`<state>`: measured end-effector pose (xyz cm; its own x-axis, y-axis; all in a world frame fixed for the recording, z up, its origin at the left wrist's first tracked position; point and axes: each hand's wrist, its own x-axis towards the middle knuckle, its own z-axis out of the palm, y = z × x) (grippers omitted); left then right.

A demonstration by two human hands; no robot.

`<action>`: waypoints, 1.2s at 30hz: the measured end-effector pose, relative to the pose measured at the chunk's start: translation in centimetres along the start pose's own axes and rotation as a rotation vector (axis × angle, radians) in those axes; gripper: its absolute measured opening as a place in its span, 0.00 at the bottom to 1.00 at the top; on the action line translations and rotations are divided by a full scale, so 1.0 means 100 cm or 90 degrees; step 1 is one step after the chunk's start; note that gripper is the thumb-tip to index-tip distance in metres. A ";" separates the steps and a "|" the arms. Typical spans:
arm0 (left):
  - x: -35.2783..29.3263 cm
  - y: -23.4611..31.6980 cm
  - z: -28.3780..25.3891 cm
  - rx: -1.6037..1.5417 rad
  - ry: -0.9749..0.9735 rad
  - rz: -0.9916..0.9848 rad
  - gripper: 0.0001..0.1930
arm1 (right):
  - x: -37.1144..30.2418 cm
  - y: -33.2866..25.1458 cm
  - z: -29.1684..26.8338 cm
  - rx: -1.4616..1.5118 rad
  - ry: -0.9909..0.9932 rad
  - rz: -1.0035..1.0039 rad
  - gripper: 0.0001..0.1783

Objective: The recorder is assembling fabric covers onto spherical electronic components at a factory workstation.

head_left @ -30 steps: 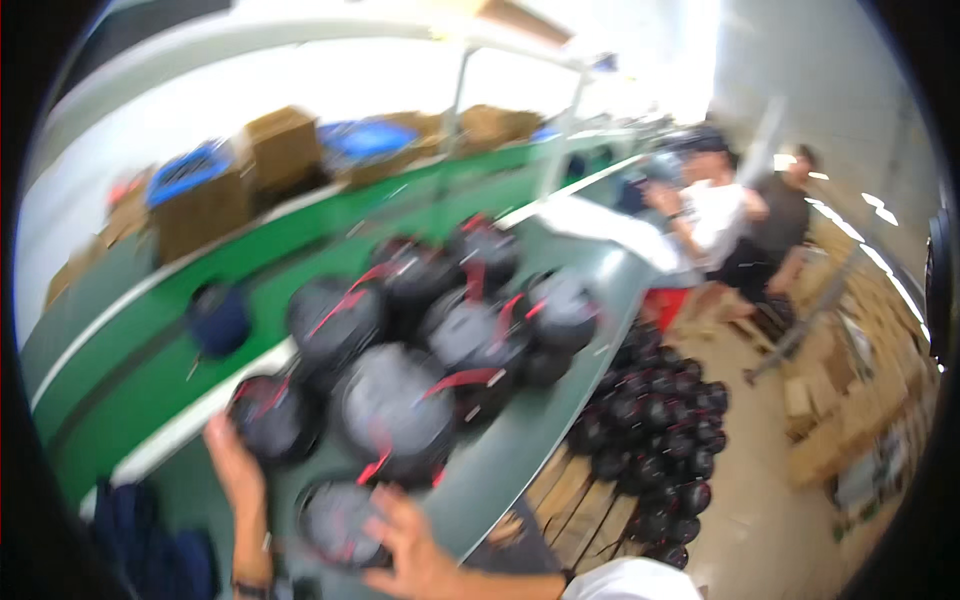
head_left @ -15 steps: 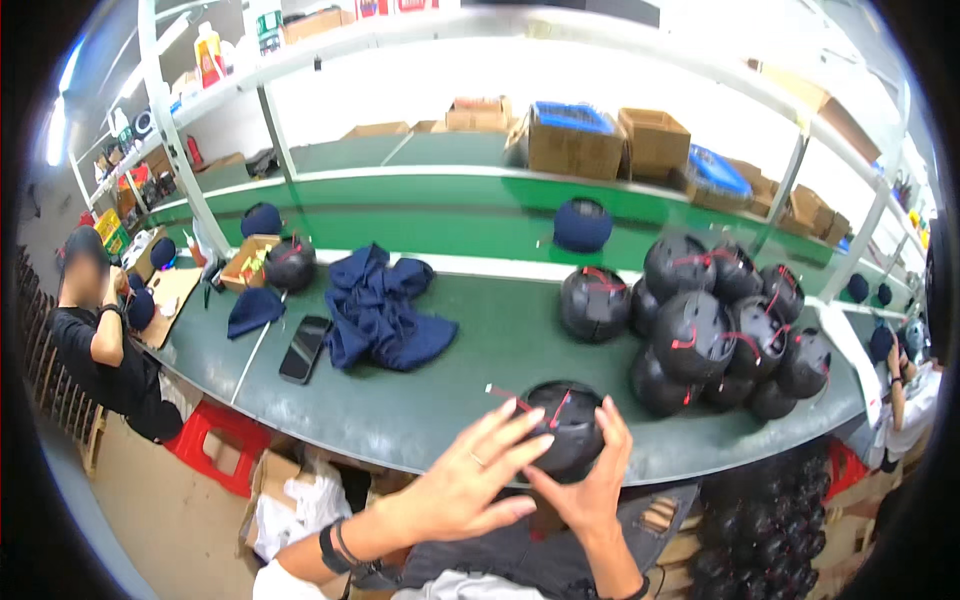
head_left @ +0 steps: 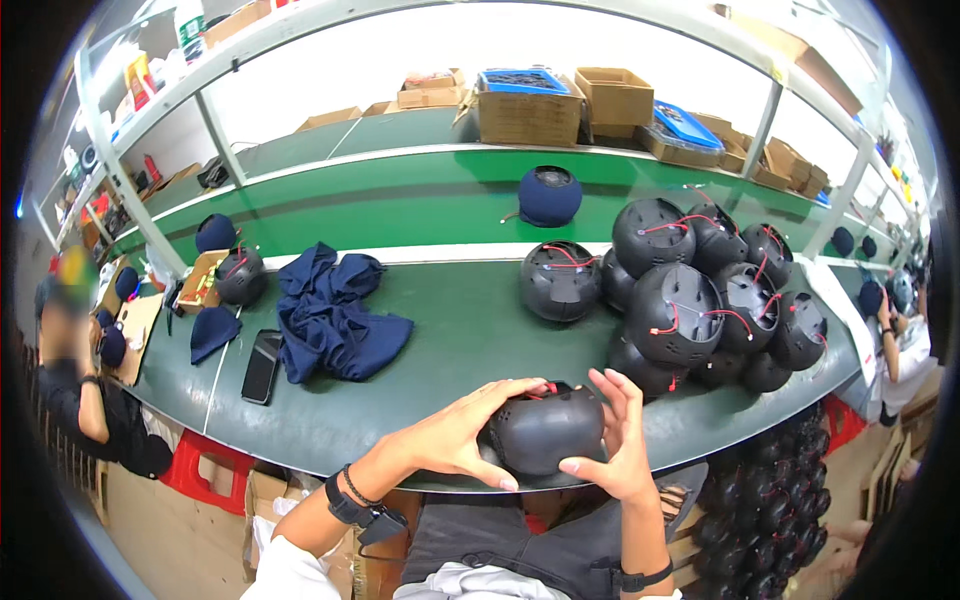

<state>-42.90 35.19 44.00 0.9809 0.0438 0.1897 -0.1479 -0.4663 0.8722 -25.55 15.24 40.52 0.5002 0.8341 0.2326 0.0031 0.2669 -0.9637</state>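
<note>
A black round plastic shell [head_left: 552,436] with red wire at its top rests near the bench's front edge. Its smooth side faces me and its opening is turned mostly away. My left hand [head_left: 452,432] curves around the left side, fingers over the top rim and thumb low. On the other side my right hand [head_left: 625,440] grips the shell with the thumb at its lower right and fingers raised. Beyond it sits another black shell [head_left: 560,283], beside a stacked heap of black shells [head_left: 674,313] with red wires.
Left on the bench lie a crumpled navy cloth [head_left: 335,318], a phone [head_left: 262,367] and a navy cap-like piece [head_left: 213,332]. A navy-covered shell [head_left: 550,196] stands on the green belt [head_left: 420,210]. Cardboard boxes [head_left: 527,112] stand behind. Co-workers sit at both sides.
The shell has been tilted, so its wired opening now faces away. My left hand has come down from over the opening to the shell's left side. The whole view has shifted slightly.
</note>
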 end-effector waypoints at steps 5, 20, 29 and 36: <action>0.011 -0.009 0.014 0.122 0.126 -0.020 0.63 | 0.014 0.005 0.002 0.054 0.131 0.129 0.45; -0.023 0.008 0.115 -0.774 0.451 -0.190 0.40 | 0.040 0.001 0.013 -0.373 -0.082 -0.026 0.83; -0.119 0.030 0.084 -0.323 0.332 -0.310 0.32 | 0.037 0.009 0.009 -0.359 -0.258 -0.029 0.68; -0.086 0.028 0.079 0.199 0.544 -0.237 0.51 | 0.052 0.015 0.041 -0.381 -0.250 -0.161 0.79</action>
<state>-50.75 26.51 41.27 0.5180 0.8024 0.2963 0.3138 -0.5005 0.8069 -26.49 21.97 40.81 0.0768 0.9231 0.3768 0.6020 0.2584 -0.7556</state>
